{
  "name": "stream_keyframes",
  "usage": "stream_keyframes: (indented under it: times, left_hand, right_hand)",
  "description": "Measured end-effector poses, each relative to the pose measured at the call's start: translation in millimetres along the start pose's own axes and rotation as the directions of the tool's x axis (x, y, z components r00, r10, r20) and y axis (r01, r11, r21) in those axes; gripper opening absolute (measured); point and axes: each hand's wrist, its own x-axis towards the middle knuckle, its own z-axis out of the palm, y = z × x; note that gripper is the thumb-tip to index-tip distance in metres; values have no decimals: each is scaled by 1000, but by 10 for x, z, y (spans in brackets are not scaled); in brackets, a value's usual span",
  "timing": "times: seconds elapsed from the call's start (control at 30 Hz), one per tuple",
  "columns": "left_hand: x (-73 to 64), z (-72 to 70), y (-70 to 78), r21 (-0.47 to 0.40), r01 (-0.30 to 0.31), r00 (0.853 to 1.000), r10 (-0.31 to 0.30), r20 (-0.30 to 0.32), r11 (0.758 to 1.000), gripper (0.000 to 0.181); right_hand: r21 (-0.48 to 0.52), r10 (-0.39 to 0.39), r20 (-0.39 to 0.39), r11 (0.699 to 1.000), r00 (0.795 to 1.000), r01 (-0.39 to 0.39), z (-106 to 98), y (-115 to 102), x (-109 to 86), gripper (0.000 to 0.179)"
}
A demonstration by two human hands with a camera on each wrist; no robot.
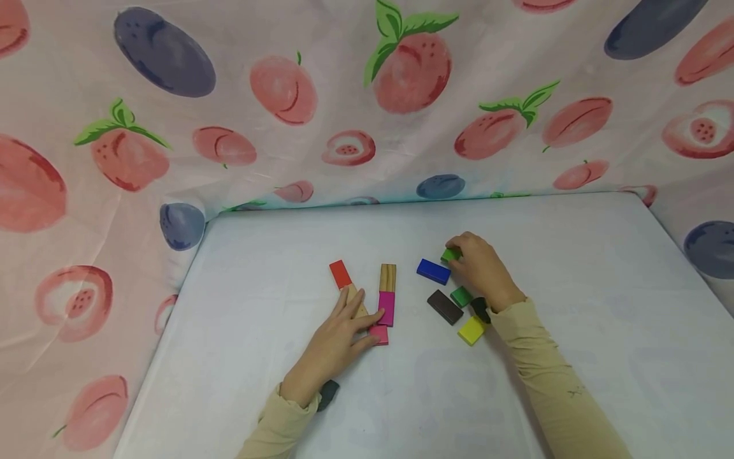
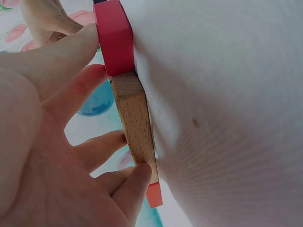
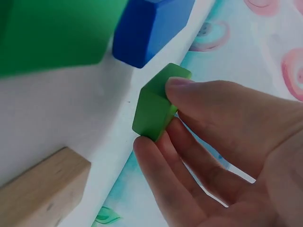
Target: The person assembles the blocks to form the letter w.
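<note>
My left hand [image 1: 335, 338] lies over a row of flat blocks, its fingers spread and mostly straight. Fingertips touch the plain wooden block [image 2: 135, 123], while the thumb rests at the pink block [image 1: 379, 335]. A red block [image 1: 340, 273] continues the row beyond the wooden one. The index finger reaches the magenta block [image 1: 387, 307], which meets a striped wooden block [image 1: 388, 278] end to end; together the two rows form a V. Over on the right, my right hand [image 1: 482, 268] pinches a light green block [image 3: 154, 106] between thumb and fingers, beside the blue block [image 1: 433, 271].
Near the right hand lie a dark brown block [image 1: 445, 307], a green block [image 1: 461, 296] and a yellow block [image 1: 471, 331], the last partly under the right wrist. A white cloth covers the table [image 1: 229, 319]. A fruit-print curtain [image 1: 229, 115] hangs behind and at the sides.
</note>
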Motion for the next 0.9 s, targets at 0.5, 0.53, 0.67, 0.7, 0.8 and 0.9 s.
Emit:
stream_keyframes:
  times: [0.5, 0.53, 0.67, 0.7, 0.8, 0.9]
  left_hand:
    - [6, -3, -1, 9, 3, 1000, -3, -1, 1000, 47]
    - [6, -4, 0, 8, 5, 1000, -5, 2, 1000, 47]
    - [5, -2, 2, 4, 0, 1000, 0, 2, 1000, 47]
    - [4, -3, 2, 3, -2, 1000, 2, 1, 1000, 46]
    - [2, -8, 4, -1, -8, 1000, 8, -3, 1000, 46]
    - [2, -7, -2, 3, -11, 1000, 11, 1, 1000, 47]
  right_hand:
    - [26, -84, 20, 996, 996, 84, 7, -184, 59, 31]
    - [26, -92, 20, 995, 996, 91, 15, -194, 68, 31]
    - [29, -104, 36, 994, 994, 103, 45, -232, 105, 31]
    - [29, -108, 38, 994, 993, 107, 52, -241, 111, 31]
    - [28, -125, 40, 992, 991, 124, 72, -264, 127, 31]
    - [22, -152, 35, 988, 988, 151, 100, -283, 142, 30]
